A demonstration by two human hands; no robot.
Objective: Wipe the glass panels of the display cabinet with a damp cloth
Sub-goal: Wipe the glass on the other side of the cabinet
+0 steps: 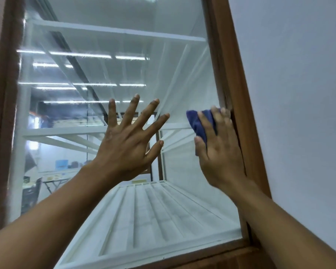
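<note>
1. The brown wooden frame (2, 113) runs down the left edge of the glass panel (70, 123) and turns along its bottom edge.
2. The glass panel fills the opening. Reflected strip lights streak its upper left part.
3. Behind the glass panel are white shelves (114, 32), and a slatted white shelf (153, 206) lies behind its lower part.
4. The left hand (128, 144) is raised at the middle of the glass panel, back towards the camera. Its grip is spread wide, fingers straight and fanned apart, and it holds nothing. Whether the palm touches the glass cannot be told.
5. The blue cloth (199, 123) is bunched against the right side of the glass panel, about halfway up and just beside the frame.
6. The right hand (219, 150) covers the cloth and presses it to the glass panel. Its grip is closed on the cloth, fingers laid over it and thumb against its lower edge.
7. A plain pale wall (299, 94) lies to the right of the glass panel, beyond the frame.
</note>
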